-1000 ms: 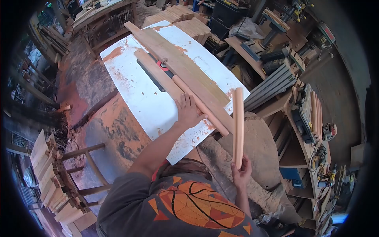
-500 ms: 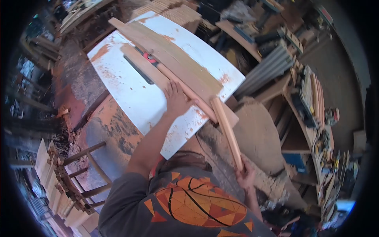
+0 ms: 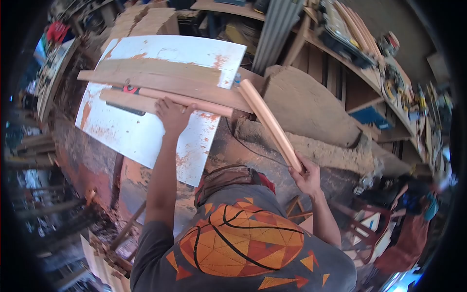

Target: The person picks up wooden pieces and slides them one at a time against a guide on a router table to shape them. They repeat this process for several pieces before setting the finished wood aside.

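On a white board [image 3: 141,129] dusted with reddish shavings, my left hand [image 3: 173,116] lies with fingers spread on a short wooden piece [image 3: 129,100]. Beside its fingers, a rounded wooden length [image 3: 194,102] runs along a wide plank [image 3: 170,82], with a red and black tool part [image 3: 131,89] at its far end. My right hand [image 3: 306,175] is closed round the near end of a separate rounded wooden length [image 3: 270,124], which slants up and left, its far end above the board's right side. A dark slot [image 3: 125,108] shows in the board.
A big rough wood slab [image 3: 306,104] lies to the right. Behind it are wooden shelves [image 3: 365,95] with tools and a grey corrugated sheet [image 3: 277,36]. Stacked planks [image 3: 141,24] stand at the back left. A cable [image 3: 248,146] runs between board and slab.
The view has turned, so the board appears further left. My right hand has moved up and outward with its wooden length. My left hand still rests on the short piece.
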Action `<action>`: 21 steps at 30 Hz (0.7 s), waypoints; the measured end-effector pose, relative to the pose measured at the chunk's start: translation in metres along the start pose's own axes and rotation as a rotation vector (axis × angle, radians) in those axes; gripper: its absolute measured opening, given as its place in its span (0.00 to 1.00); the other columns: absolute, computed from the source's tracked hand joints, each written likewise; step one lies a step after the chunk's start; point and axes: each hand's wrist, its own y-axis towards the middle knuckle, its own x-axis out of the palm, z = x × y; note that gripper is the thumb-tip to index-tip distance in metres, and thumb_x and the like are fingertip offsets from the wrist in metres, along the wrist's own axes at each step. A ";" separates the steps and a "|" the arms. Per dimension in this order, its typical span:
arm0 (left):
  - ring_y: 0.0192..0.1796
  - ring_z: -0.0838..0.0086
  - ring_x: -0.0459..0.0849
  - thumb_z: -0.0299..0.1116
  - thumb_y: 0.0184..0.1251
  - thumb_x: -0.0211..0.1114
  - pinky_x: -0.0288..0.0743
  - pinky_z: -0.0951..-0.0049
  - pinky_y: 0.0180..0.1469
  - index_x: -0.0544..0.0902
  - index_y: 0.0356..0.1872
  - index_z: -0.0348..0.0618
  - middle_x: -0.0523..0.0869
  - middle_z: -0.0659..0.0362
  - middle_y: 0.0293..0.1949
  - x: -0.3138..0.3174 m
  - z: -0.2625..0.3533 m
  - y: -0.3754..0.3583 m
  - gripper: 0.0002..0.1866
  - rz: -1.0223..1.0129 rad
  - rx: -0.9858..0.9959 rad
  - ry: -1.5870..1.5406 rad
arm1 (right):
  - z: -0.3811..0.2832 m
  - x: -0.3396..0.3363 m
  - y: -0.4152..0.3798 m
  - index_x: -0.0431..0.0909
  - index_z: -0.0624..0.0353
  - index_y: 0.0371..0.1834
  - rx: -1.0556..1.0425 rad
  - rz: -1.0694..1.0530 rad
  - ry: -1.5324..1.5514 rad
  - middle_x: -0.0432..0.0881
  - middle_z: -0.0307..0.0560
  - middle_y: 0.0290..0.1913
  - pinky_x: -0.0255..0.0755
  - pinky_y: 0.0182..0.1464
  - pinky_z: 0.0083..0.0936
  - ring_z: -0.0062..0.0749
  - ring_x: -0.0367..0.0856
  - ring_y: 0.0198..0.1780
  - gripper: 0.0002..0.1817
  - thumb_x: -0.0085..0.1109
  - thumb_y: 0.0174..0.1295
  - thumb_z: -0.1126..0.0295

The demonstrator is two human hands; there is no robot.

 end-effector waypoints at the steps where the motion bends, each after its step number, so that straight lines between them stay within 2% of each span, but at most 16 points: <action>1: 0.80 0.30 0.41 0.74 0.59 0.64 0.33 0.35 0.78 0.48 0.74 0.15 0.48 0.21 0.75 0.002 -0.001 0.001 0.67 -0.011 0.030 0.009 | 0.001 0.004 -0.003 0.78 0.63 0.66 -0.065 0.033 0.037 0.87 0.59 0.44 0.80 0.48 0.30 0.41 0.89 0.44 0.31 0.71 0.55 0.74; 4: 0.80 0.31 0.37 0.75 0.59 0.63 0.31 0.36 0.78 0.45 0.75 0.15 0.44 0.20 0.76 -0.003 0.001 0.003 0.68 -0.054 -0.011 -0.011 | 0.010 0.015 -0.016 0.78 0.62 0.66 -0.065 0.086 0.083 0.87 0.60 0.43 0.81 0.46 0.30 0.40 0.90 0.43 0.31 0.72 0.55 0.74; 10: 0.81 0.32 0.36 0.77 0.59 0.60 0.30 0.35 0.78 0.45 0.75 0.16 0.42 0.20 0.76 0.002 -0.003 0.007 0.69 -0.073 -0.014 -0.020 | 0.025 0.027 -0.032 0.78 0.62 0.65 -0.009 0.137 0.160 0.88 0.60 0.44 0.82 0.47 0.29 0.40 0.90 0.43 0.31 0.72 0.56 0.75; 12: 0.81 0.32 0.36 0.77 0.59 0.60 0.30 0.35 0.78 0.45 0.75 0.16 0.42 0.20 0.76 0.004 -0.006 0.007 0.69 -0.075 -0.011 -0.001 | 0.020 0.022 -0.029 0.76 0.66 0.68 0.022 0.060 0.131 0.88 0.57 0.50 0.81 0.49 0.26 0.28 0.86 0.48 0.31 0.71 0.59 0.77; 16: 0.81 0.33 0.36 0.78 0.58 0.60 0.31 0.35 0.77 0.45 0.75 0.16 0.43 0.20 0.76 0.005 -0.006 0.009 0.70 -0.065 -0.014 0.012 | 0.022 0.020 -0.023 0.76 0.65 0.67 0.010 0.052 0.158 0.88 0.58 0.47 0.81 0.47 0.26 0.28 0.87 0.46 0.30 0.71 0.58 0.77; 18: 0.81 0.33 0.37 0.78 0.58 0.60 0.31 0.34 0.77 0.45 0.75 0.16 0.43 0.21 0.76 0.006 -0.007 0.009 0.70 -0.054 -0.010 0.002 | 0.014 0.014 -0.020 0.79 0.63 0.65 0.010 0.066 0.231 0.87 0.60 0.41 0.80 0.42 0.28 0.37 0.89 0.39 0.29 0.71 0.57 0.74; 19: 0.81 0.32 0.37 0.78 0.58 0.61 0.32 0.34 0.77 0.46 0.75 0.15 0.44 0.21 0.76 0.007 -0.008 0.008 0.70 -0.042 -0.007 -0.011 | 0.010 0.006 -0.020 0.79 0.63 0.65 0.007 0.059 0.228 0.87 0.60 0.41 0.80 0.42 0.28 0.37 0.89 0.39 0.29 0.71 0.57 0.74; 21: 0.81 0.32 0.37 0.77 0.58 0.61 0.32 0.33 0.77 0.46 0.75 0.15 0.44 0.21 0.76 0.007 -0.006 0.008 0.70 -0.041 -0.009 -0.007 | 0.003 -0.019 -0.018 0.80 0.64 0.64 -0.041 -0.085 0.010 0.86 0.58 0.41 0.81 0.41 0.30 0.38 0.87 0.38 0.30 0.73 0.54 0.77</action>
